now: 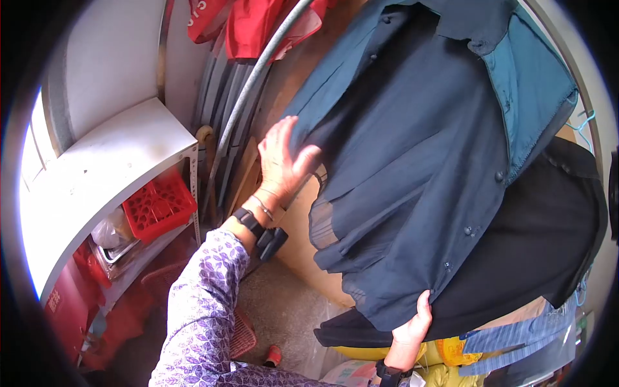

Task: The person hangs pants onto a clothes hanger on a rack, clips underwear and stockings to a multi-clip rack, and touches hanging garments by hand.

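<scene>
A dark blue button-up shirt (412, 155) hangs unfastened in front of me, with a teal side showing at its upper edges. My left hand (280, 161) lies against its left edge, fingers stretched out and thumb apart. Lower down, my right hand (412, 326) grips the bottom hem, thumb on the front and fingers hidden behind the cloth. Buttons run down the shirt's right-hand edge. Behind it at the right is a black garment (516, 232), its lower part close to my right hand.
A white shelf unit (122, 138) stands at the left, holding a red plastic basket (160, 205). A curved metal pole (255, 74) rises near red cloth bags (258, 29). Striped blue fabric (516, 345) and yellow bundles (445, 351) lie low at the right.
</scene>
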The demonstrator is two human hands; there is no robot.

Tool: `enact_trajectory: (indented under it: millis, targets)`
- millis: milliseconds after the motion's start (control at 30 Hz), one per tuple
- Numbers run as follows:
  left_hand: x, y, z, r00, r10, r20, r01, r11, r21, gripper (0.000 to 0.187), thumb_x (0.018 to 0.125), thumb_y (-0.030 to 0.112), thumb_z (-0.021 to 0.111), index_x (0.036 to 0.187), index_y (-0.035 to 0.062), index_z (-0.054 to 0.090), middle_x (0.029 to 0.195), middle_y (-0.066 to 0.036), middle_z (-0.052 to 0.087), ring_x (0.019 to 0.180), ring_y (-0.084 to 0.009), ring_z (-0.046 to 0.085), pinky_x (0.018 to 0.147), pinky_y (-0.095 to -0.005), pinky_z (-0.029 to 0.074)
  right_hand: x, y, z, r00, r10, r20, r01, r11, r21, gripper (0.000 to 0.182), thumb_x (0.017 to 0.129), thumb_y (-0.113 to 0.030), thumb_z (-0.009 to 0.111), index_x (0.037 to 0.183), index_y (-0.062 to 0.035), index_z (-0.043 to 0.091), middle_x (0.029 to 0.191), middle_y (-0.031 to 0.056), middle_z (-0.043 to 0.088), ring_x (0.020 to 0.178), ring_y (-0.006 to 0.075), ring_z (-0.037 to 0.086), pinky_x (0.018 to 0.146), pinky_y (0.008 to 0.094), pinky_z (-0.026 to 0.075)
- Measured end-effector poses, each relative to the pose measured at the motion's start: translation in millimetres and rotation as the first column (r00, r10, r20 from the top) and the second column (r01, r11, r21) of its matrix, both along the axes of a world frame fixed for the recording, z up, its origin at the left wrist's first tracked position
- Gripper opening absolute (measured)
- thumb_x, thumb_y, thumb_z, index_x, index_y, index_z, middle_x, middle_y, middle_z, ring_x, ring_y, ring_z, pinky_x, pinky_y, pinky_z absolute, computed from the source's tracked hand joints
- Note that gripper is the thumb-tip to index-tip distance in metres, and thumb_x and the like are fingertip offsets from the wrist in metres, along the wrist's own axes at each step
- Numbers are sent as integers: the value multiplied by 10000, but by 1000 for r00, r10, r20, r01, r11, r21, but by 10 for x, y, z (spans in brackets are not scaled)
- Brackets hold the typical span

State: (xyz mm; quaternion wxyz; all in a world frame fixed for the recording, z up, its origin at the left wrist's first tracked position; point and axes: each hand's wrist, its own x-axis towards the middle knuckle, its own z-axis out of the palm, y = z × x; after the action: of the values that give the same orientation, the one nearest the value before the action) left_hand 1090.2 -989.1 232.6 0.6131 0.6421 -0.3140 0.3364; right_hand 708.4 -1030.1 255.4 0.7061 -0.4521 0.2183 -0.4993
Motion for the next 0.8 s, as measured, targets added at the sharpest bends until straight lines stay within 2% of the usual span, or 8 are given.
enact_trajectory:
  millis: [133,333,400,433,467,533,567,800]
  targets:
    - [-114,-218,221,986,-36,-164,32,999,-23,731,791,502,621,1327,66,383,1311,-165,445,1246,-302,388,995,-467,287,-8,49,34,1000,-22,-2,22,1000,10,458,870,-207,595,1249,18,470,1261,135,510,1144,278,492,980,423,382]
    - [197,-340,480,980,-24,-196,32,999,37,468,791,268,570,1235,129,512,1265,-112,508,1227,-291,417,968,-508,328,-24,50,-14,1000,-22,6,22,1000,-2,406,892,-173,569,1231,33,479,1241,140,525,1126,279,509,967,420,395]
    - [426,-418,388,979,-75,-191,79,997,15,364,811,262,549,1130,94,596,1207,-122,552,1189,-302,456,951,-463,368,-6,61,7,1000,-9,6,9,1000,-4,376,900,-159,557,1212,39,493,1225,144,535,1118,277,516,960,417,401]
    - [503,-399,361,978,-111,-178,103,993,-56,313,851,210,538,1103,35,596,1092,-145,617,1052,-305,560,907,-342,428,-4,67,7,999,-27,-20,27,999,-28,367,899,-162,561,1198,43,504,1215,147,541,1109,272,520,955,411,405]
    - [718,-523,244,662,-669,-338,517,734,-440,298,869,207,540,1087,11,597,1084,-117,629,1009,-246,589,898,-336,437,-5,66,-7,998,-45,-46,43,998,-52,358,899,-164,565,1184,46,515,1204,150,546,1100,267,524,950,405,409]
    - [463,97,490,110,-925,-364,665,341,-665,316,880,201,544,1123,1,574,1100,-104,623,980,-199,598,896,-330,444,-3,38,-43,990,-107,-90,100,992,-77,346,895,-171,576,1158,50,533,1178,150,559,1077,254,534,939,393,416]
    - [471,230,464,-155,-958,-241,648,85,-757,356,883,204,549,1182,10,537,1115,-118,619,977,-216,603,906,-342,445,13,12,-65,983,-148,-108,140,987,-79,343,892,-176,583,1147,50,541,1162,148,565,1062,246,538,934,387,419]
    - [43,906,302,-581,-776,244,383,-526,-759,344,930,208,507,1184,-23,515,1169,-169,584,1059,-285,574,967,-427,421,267,23,-117,987,-114,-116,112,993,-26,264,858,-163,647,1021,26,561,1078,134,577,988,216,553,833,339,475]
